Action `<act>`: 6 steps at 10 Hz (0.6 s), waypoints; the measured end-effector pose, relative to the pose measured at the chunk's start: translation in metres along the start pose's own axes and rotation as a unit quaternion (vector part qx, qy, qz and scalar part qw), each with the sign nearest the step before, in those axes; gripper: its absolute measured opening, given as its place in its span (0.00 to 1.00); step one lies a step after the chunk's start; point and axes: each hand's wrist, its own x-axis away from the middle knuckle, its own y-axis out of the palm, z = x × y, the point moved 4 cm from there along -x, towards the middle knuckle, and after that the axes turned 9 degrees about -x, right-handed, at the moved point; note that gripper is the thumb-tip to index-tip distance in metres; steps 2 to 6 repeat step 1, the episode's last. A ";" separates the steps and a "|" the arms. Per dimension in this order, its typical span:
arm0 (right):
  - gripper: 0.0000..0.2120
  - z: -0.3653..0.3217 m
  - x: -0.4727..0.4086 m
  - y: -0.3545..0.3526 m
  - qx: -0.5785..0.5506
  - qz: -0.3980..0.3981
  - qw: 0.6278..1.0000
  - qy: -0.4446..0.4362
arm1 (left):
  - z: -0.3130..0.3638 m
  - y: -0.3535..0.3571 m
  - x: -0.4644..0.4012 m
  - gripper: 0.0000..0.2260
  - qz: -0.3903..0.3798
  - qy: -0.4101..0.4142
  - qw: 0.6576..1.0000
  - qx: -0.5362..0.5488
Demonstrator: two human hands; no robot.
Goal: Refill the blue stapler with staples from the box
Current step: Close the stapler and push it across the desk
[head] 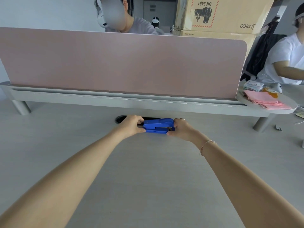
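Observation:
The blue stapler (158, 125) lies lengthwise on the grey desk (148, 170), far out in front of me. My left hand (131, 125) grips its left end, fingers curled over the top and thumb below. My right hand (180, 129) holds its right end, where the metal mouth shows. The stapler's top looks closed down on its base. No box of staples is visible anywhere in this view.
A dark cable hole (120, 119) sits in the desk just behind my left hand. A pink divider (123, 63) on a grey rail closes off the far side. Pink papers (266, 100) and small packets lie at the right. People sit beyond.

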 end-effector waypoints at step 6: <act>0.14 0.000 0.012 0.001 0.019 -0.007 1.000 0.006 | -0.001 -0.003 0.013 0.24 0.020 -0.028 0.999 -0.018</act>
